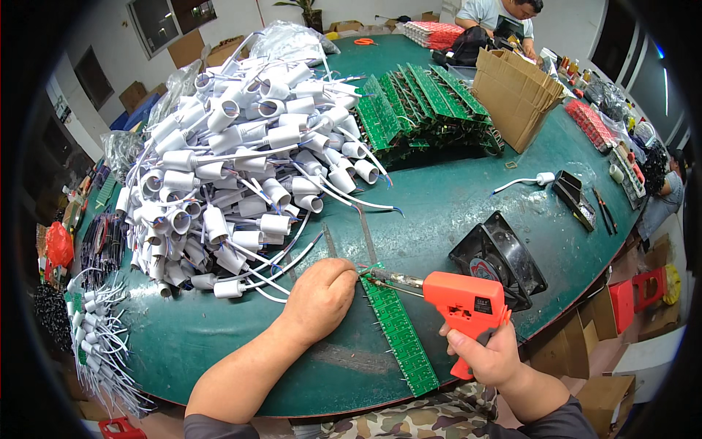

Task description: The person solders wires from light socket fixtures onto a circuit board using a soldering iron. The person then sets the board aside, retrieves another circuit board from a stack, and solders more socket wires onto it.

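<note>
My right hand (486, 356) grips a red soldering gun (462, 296) by its handle, a finger near the trigger. Its metal tip reaches left to the far end of a long green circuit board strip (401, 333), which lies slanting on the table in front of me. At that same end my left hand (319, 300) is closed, its fingertips pinched together at the board's edge. What the fingers pinch is too small to make out. Just left of and beyond this hand rises a large pile of white plastic sockets (248, 139) with white cables and thin coloured wire ends.
A black fan (499, 260) stands right of the gun. Beyond lie stacked green circuit boards (424, 110), a cardboard box (515, 95), one loose white socket (545, 178), a black tool (574, 200) and pliers (605, 211). Another person (504, 25) works at the far side.
</note>
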`<state>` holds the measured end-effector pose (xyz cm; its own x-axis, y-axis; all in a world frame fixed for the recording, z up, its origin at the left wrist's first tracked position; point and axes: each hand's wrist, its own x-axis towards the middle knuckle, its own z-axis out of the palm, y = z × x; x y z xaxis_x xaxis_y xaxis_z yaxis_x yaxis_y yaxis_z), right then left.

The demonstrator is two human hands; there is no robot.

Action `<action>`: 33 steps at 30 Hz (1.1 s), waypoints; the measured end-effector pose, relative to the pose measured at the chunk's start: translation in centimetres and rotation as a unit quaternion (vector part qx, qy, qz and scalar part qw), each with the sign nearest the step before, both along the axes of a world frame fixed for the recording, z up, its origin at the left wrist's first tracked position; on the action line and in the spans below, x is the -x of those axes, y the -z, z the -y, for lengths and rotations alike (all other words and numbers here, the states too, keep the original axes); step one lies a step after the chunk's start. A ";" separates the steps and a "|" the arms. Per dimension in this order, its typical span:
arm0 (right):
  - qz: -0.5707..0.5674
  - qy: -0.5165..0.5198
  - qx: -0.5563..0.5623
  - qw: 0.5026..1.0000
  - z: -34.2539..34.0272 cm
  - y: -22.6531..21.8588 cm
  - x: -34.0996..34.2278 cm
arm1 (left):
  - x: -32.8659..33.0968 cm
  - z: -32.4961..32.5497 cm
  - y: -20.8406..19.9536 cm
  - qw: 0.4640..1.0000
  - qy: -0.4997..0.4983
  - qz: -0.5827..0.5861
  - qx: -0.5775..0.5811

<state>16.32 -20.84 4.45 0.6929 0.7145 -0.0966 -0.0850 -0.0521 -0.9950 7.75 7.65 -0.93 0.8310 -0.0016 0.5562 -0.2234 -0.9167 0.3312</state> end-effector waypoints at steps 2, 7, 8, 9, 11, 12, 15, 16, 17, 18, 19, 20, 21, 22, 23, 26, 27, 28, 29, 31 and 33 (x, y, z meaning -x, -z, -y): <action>0.001 -0.005 -0.008 1.000 0.1 0.1 -0.1 | 0.0 0.0 0.0 1.000 0.001 0.001 -0.001; -0.057 0.032 -0.036 0.997 -0.3 -0.5 -0.1 | -0.2 -0.2 0.1 1.000 0.002 0.002 0.001; -0.057 0.033 -0.036 0.997 -0.3 -0.5 -0.1 | -0.2 -0.2 0.1 1.000 0.002 0.002 0.001; -0.063 0.039 -0.049 0.996 -0.1 -0.5 0.0 | -0.2 -0.2 0.1 1.000 0.003 0.004 0.001; -0.069 0.045 -0.063 0.995 0.4 -0.7 0.2 | -0.2 -0.2 0.0 1.000 0.004 0.006 0.001; -0.067 0.051 -0.075 0.994 0.8 -1.0 0.4 | -0.2 -0.1 0.0 1.000 0.001 0.003 0.001; -0.066 0.057 -0.101 0.991 1.7 -1.4 0.8 | -0.1 0.0 -0.2 1.000 -0.005 0.004 -0.002; -0.062 0.062 -0.099 0.991 1.8 -1.6 0.9 | -0.1 0.1 -0.2 1.000 -0.009 0.006 -0.005; -0.059 0.068 -0.097 0.991 2.0 -1.8 1.1 | 0.0 0.1 -0.1 1.000 -0.008 0.009 -0.007; -0.055 0.067 -0.101 0.991 2.2 -1.7 1.2 | -0.1 0.0 0.0 1.000 -0.007 0.007 -0.007; -0.057 0.071 -0.115 0.989 2.4 -1.7 1.2 | 0.0 0.0 -0.2 1.000 -0.007 0.005 -0.008; -0.059 0.075 -0.129 0.987 2.6 -1.6 1.4 | 0.1 0.1 -0.5 1.000 -0.007 0.009 -0.012; -0.054 0.075 -0.134 0.987 2.6 -1.7 1.5 | 0.1 0.2 -0.8 1.000 -0.007 0.016 -0.019; -0.070 0.086 -0.146 0.983 2.7 -1.8 1.7 | 0.1 0.3 -1.2 0.999 -0.007 0.024 -0.026; -0.087 0.097 -0.158 0.979 2.7 -1.9 1.8 | 0.2 0.6 -1.5 0.999 -0.006 0.029 -0.030; -0.109 0.082 -0.186 0.973 3.0 -2.0 2.1 | 1.7 2.2 -3.4 0.971 -0.040 -0.013 0.235; -0.106 0.081 -0.190 0.973 3.0 -2.0 2.3 | 1.7 2.9 -3.7 0.972 -0.039 -0.009 0.232; -0.119 0.083 -0.198 0.969 3.1 -1.9 2.4 | 1.6 3.5 -3.9 0.874 0.008 -0.030 0.486; -0.133 0.086 -0.205 0.966 3.1 -1.8 2.5 | 1.5 3.9 -4.2 0.708 0.054 -0.049 0.702; -0.128 0.088 -0.213 0.965 3.0 -1.5 2.7 | 1.5 4.6 -5.0 0.669 0.059 -0.056 0.739; -0.125 0.091 -0.221 0.963 2.9 -1.2 2.8 | 1.5 5.3 -5.5 0.584 0.067 -0.037 0.808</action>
